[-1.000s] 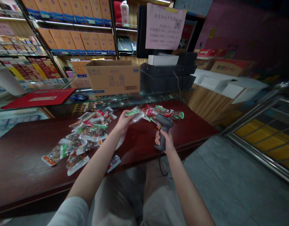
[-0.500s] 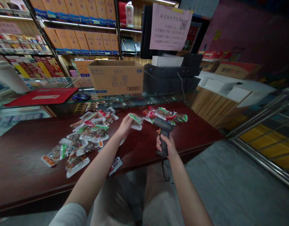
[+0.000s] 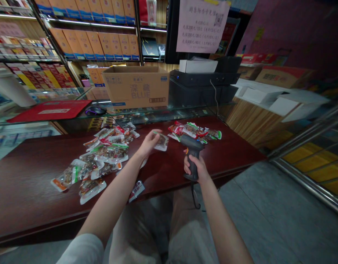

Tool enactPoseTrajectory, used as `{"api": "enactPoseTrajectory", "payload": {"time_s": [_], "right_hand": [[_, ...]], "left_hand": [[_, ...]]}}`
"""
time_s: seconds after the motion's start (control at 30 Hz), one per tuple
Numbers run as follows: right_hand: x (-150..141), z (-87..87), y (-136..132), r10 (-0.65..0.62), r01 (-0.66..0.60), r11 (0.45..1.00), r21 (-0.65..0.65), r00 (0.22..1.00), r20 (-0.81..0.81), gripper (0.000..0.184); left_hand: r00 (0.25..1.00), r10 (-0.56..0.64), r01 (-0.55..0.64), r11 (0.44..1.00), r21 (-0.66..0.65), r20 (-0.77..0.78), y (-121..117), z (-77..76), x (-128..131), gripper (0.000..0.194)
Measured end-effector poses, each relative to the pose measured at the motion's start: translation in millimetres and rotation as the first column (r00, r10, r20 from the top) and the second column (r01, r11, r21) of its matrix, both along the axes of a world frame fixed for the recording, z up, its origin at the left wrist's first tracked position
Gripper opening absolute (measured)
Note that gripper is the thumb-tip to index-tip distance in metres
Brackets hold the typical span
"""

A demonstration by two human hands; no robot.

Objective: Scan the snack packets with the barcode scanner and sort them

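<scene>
My left hand (image 3: pixel 151 142) pinches a small clear snack packet (image 3: pixel 162 142) with a green edge, held above the dark red desk (image 3: pixel 163 167). In my right hand (image 3: pixel 196 167) is a black barcode scanner (image 3: pixel 192 146), gripped by its handle, with its head turned toward the packet. A cable hangs down from the handle. To the left lies a loose pile of snack packets (image 3: pixel 111 150) with green, red and orange ends. A smaller heap of packets (image 3: pixel 192 130) sits just behind the scanner. One more packet (image 3: pixel 137 190) rests at the front edge, partly hidden by my left forearm.
On the glass counter behind stand an open cardboard box (image 3: pixel 138 88), a computer mouse (image 3: pixel 95 110), a red folder (image 3: pixel 50 110) and a white cup (image 3: pixel 11 88). A monitor with a paper sign (image 3: pixel 200 27) rises at the back. A metal railing (image 3: pixel 303 179) runs along the right.
The packet in my left hand has tilted, so its dark contents show more and its green edge less. My right hand keeps the scanner in nearly the same place. The view has shifted slightly.
</scene>
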State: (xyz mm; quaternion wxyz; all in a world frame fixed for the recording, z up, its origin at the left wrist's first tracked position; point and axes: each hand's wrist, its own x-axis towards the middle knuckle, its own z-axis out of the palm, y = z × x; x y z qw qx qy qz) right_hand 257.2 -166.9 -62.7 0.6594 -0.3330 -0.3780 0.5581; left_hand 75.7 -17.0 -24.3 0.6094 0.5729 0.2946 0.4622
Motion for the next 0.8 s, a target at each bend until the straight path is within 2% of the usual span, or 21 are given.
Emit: {"api": "enactPoseTrajectory", "payload": {"time_s": [0.07,0.17,0.27,0.53,0.8], "right_hand": [[0.1,-0.4,0.0,0.002,-0.002,1.0,0.002,1.0,0.001,0.032],[0.5,-0.8,0.3,0.005,-0.005,1.0,0.003,1.0,0.005,0.032],[0.5,-0.3,0.3,0.001,-0.001,1.0,-0.001,1.0,0.01,0.032],[0.1,3.6,-2.5,0.075,-0.075,0.997,-0.029,0.997,0.02,0.032],[-0.4,7.0,-2.3,0.109,-0.106,0.993,-0.059,0.993,0.043,0.027]], "left_hand": [[1.0,0.0,0.0,1.0,0.013,0.006,0.0,-1.6,0.9,0.048],[0.994,0.104,-0.103,0.994,0.018,-0.016,2.3,-3.9,1.7,0.048],[0.984,0.157,-0.155,0.987,0.032,-0.087,2.7,-2.5,1.0,0.049],[0.94,0.292,-0.256,0.946,0.2,-0.177,-2.6,4.7,-1.0,0.038],[0.924,0.329,-0.293,0.936,0.194,-0.196,-1.3,1.1,0.9,0.031]]}}
